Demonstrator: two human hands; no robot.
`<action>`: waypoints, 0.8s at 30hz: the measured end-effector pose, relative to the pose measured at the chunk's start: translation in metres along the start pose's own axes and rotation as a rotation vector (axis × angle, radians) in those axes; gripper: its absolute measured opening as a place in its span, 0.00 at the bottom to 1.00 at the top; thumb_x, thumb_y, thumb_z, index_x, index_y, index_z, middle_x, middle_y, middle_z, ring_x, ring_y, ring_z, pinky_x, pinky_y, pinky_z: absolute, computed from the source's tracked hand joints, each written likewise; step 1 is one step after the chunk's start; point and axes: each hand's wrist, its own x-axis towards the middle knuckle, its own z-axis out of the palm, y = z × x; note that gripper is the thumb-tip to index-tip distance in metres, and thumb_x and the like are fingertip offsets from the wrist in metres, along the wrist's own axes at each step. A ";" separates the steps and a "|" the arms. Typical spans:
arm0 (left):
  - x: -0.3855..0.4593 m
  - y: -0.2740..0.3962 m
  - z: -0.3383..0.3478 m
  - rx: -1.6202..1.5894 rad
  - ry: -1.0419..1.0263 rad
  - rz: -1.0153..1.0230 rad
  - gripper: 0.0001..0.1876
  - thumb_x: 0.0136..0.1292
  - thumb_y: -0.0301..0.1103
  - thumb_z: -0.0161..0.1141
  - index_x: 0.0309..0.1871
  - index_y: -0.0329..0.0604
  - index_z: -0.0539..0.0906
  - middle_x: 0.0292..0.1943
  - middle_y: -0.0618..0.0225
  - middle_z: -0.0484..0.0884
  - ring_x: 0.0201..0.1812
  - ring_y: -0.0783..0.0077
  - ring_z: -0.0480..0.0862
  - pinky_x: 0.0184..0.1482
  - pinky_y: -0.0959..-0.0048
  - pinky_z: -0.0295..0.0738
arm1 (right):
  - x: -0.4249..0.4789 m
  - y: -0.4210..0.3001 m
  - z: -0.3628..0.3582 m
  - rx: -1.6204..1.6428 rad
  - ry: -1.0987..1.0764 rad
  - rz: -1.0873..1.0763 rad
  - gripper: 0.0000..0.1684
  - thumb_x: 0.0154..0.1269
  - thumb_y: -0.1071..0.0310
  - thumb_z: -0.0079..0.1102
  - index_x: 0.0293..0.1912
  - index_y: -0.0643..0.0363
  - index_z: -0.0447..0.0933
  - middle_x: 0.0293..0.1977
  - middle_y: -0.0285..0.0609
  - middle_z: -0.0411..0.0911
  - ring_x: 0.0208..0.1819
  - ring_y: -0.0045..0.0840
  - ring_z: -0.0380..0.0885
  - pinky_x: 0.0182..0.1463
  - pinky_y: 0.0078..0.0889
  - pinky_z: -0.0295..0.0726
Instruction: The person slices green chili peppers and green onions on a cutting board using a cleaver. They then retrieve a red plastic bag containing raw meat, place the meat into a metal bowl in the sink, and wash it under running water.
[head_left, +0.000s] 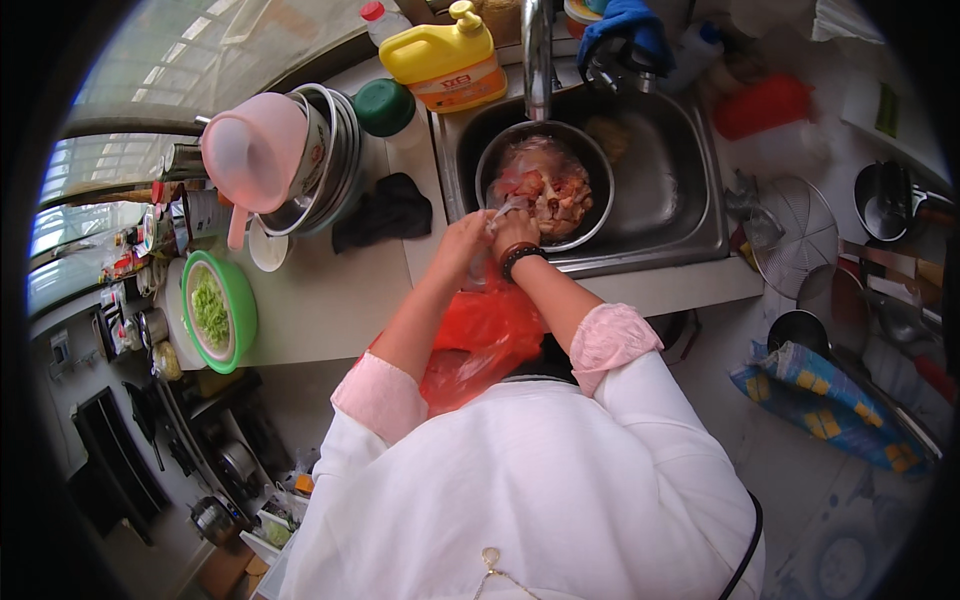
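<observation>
Raw meat pieces (566, 199) in a clear plastic bag (517, 174) lie inside a round metal bowl (609, 184) in the sink. At the bowl's near-left rim my left hand (471, 234) pinches the gathered, twisted end of that bag. Right beside it, my right hand (516, 229) grips the bag close to the meat, with its fingers partly hidden. Dark bead bracelets circle my right wrist. Beneath my forearms a red plastic bag (487, 322) hangs over the counter edge against my body.
The steel sink (667, 172) has a faucet (537, 60) above the bowl. Left of it stand a yellow detergent jug (442, 56), a green-lidded jar (384, 106), a black cloth (386, 214), stacked basins (337, 161) with a pink strainer (251, 154), and a green basin (244, 330) of shredded vegetable.
</observation>
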 end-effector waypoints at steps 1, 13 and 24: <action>-0.006 0.000 0.002 0.019 0.022 0.006 0.24 0.75 0.50 0.50 0.63 0.42 0.76 0.50 0.69 0.78 0.48 0.76 0.76 0.55 0.71 0.72 | 0.000 -0.003 -0.007 0.025 -0.001 0.035 0.16 0.65 0.58 0.53 0.49 0.47 0.81 0.47 0.45 0.81 0.54 0.35 0.76 0.57 0.44 0.72; -0.016 -0.037 -0.029 -0.087 0.173 -0.049 0.21 0.75 0.45 0.50 0.63 0.41 0.76 0.55 0.64 0.78 0.49 0.73 0.79 0.50 0.76 0.77 | 0.018 0.011 -0.053 0.466 0.210 0.348 0.27 0.73 0.54 0.39 0.50 0.68 0.76 0.44 0.65 0.79 0.53 0.50 0.78 0.55 0.47 0.75; 0.028 -0.033 0.012 -0.207 0.141 -0.187 0.29 0.73 0.49 0.52 0.69 0.41 0.65 0.66 0.57 0.69 0.62 0.63 0.74 0.57 0.67 0.77 | 0.055 0.057 -0.066 1.620 0.157 0.273 0.14 0.72 0.68 0.46 0.51 0.59 0.77 0.45 0.45 0.80 0.42 0.33 0.81 0.40 0.32 0.84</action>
